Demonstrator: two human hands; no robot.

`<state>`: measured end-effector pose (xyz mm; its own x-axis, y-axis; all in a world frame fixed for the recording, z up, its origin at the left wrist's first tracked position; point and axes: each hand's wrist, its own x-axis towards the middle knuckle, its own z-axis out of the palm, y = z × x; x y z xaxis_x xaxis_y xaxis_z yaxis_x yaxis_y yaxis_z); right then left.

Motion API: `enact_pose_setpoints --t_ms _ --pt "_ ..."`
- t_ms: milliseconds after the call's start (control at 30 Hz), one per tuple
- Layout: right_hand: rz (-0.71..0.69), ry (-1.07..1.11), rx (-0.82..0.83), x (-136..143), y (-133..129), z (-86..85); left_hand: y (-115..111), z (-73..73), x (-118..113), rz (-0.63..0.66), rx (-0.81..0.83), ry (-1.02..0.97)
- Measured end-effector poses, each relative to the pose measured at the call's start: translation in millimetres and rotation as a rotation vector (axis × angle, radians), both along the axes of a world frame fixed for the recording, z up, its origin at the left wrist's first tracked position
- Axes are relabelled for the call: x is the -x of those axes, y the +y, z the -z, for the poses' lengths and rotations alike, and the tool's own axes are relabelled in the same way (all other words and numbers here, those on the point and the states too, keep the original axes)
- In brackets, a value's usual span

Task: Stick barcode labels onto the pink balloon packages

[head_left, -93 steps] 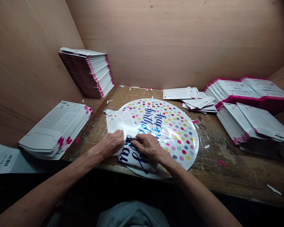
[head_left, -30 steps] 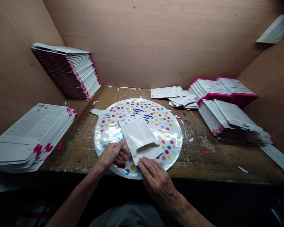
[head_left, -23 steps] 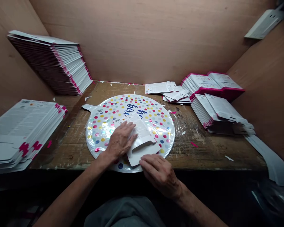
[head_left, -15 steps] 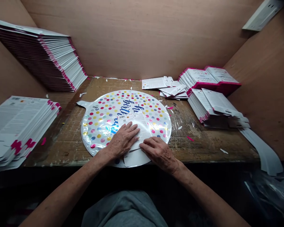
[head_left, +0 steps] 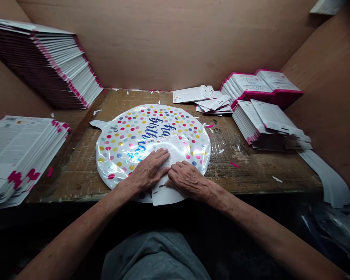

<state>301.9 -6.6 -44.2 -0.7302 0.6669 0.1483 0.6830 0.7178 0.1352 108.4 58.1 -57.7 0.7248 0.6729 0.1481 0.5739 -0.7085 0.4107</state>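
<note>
A flat foil balloon (head_left: 128,134), white with coloured dots and blue lettering, lies on the cardboard-covered table in front of me. On its near part rests a white printed card sleeve (head_left: 163,149), with a plain white flap (head_left: 165,196) at the near end reaching past the table edge. My left hand (head_left: 150,167) lies flat on the sleeve, fingers stretched out together. Against the sleeve's right side, near the flap, my right hand (head_left: 189,179) has its fingers curled in; its fingertips meet the card close to my left thumb.
At the left stand a tall stack of pink-edged cards (head_left: 58,66) and a lower stack (head_left: 20,151). Loose cards (head_left: 212,102), more stacks (head_left: 259,83) and a hanging white strip (head_left: 329,179) are on the right. Paper scraps (head_left: 235,164) dot the table; wooden walls (head_left: 163,42) enclose it.
My right hand has moved up and left along the sleeve, its fingers now more curled and nearer my left hand. The left hand stays flat on the card. The view has shifted slightly.
</note>
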Motion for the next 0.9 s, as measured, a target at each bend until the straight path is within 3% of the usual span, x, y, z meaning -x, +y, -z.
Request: enact_pose_setpoints --t_ms 133,267,367,500,667,800,900 --pt "-0.026 0.148 0.082 -40.1 -45.7 -6.9 3.3 3.2 -4.9 0.042 -0.042 -0.018" --pt "0.092 0.402 -0.086 -58.5 -72.9 4.5 6.9 4.1 -11.2 0.135 -0.064 -0.064" --pt "0.063 0.41 -0.164 -46.2 -66.9 14.7 -0.9 1.9 -12.6 0.109 -0.114 -0.151" --pt "0.015 0.373 -0.197 -30.9 -56.0 23.8 -30.8 -4.3 0.9 0.045 -0.16 -0.288" --pt "-0.002 0.421 -0.197 -31.0 -56.7 25.4 -65.5 -2.5 24.0 0.117 -0.134 -0.193" --pt "0.144 0.523 -0.021 -22.9 -49.5 15.6 -73.0 2.0 20.2 0.02 -0.093 -0.265" --pt "0.352 0.584 0.114 -13.1 -38.3 10.1 -70.6 2.4 6.2 -0.218 -0.078 -0.256"
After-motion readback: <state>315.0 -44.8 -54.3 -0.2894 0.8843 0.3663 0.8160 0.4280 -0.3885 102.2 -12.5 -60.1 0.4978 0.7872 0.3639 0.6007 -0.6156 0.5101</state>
